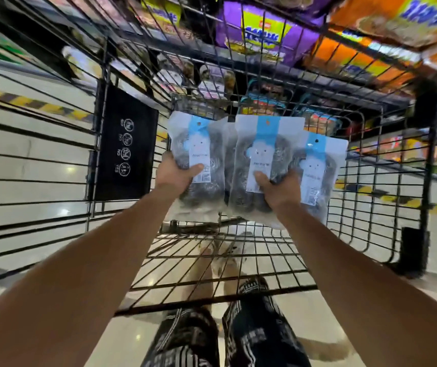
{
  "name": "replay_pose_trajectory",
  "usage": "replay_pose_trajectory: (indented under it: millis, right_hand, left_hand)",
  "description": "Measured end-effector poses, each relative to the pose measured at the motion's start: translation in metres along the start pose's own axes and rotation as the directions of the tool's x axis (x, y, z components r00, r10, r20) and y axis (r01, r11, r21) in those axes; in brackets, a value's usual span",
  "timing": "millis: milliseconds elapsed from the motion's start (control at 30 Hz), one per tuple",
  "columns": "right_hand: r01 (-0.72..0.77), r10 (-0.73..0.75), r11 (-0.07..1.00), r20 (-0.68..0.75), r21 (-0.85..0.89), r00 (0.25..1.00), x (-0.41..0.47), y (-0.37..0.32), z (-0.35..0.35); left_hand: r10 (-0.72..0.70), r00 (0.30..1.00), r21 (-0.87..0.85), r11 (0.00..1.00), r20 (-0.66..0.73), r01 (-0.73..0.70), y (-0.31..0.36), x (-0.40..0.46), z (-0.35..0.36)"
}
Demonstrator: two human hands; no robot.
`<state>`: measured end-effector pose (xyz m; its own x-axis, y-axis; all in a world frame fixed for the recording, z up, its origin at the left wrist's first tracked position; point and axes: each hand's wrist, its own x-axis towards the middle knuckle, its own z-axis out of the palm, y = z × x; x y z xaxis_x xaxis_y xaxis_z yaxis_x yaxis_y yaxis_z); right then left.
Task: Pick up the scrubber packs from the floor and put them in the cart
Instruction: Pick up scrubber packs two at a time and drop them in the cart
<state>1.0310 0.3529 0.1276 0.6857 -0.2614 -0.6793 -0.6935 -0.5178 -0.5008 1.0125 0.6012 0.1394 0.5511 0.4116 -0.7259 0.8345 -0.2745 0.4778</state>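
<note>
Three clear scrubber packs with blue-and-white header cards and steel wool inside are held up inside the black wire cart [386, 165]. My left hand [176, 176] grips the left pack [198, 157] by its lower half. My right hand [278, 190] holds the middle pack [262, 152] and the right pack [315, 170] together, thumb on the middle one. The packs hang above the cart's wire floor [212, 263], not touching it.
The cart's front end holds snack bags, purple [259, 25] and orange [370, 49]. A black sign panel [126, 144] hangs on the cart's left wall. Pale tiled floor with yellow-black tape [40, 104] lies around. My legs in striped trousers [251, 332] show below.
</note>
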Motion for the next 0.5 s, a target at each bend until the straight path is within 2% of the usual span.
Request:
replay_pose_trajectory:
  millis: [67,133,233,367,433,500]
  right_hand:
    - [-0.047,0.044,0.993,-0.035,-0.112,0.998,-0.008,-0.008,-0.007]
    - [-0.037,0.025,0.98,-0.062,-0.196,0.998,-0.022,-0.014,-0.015]
    - [0.044,-0.064,0.962,-0.067,-0.27,0.996,-0.055,-0.032,-0.037]
    - [0.194,-0.21,0.871,0.016,-0.45,0.978,-0.105,-0.057,-0.075]
    - [0.293,-0.306,0.808,0.062,-0.512,0.95,-0.136,-0.07,-0.094]
    - [0.327,-0.369,0.778,0.03,-0.537,0.929,-0.151,-0.072,-0.103]
  left_hand:
    - [0.023,0.999,0.111,0.994,-0.035,-0.019,0.01,-0.01,-0.005]
    - [0.015,0.999,0.205,0.979,-0.034,-0.008,0.02,-0.027,-0.014]
    - [0.007,1.0,0.299,0.954,0.004,-0.008,0.026,-0.055,-0.028]
    - [0.104,0.994,0.399,0.911,0.027,-0.106,0.042,-0.103,-0.055]
    - [0.175,0.984,0.504,0.847,0.034,-0.168,0.053,-0.133,-0.073]
    - [0.248,0.968,0.622,0.751,0.047,-0.223,0.057,-0.149,-0.085]
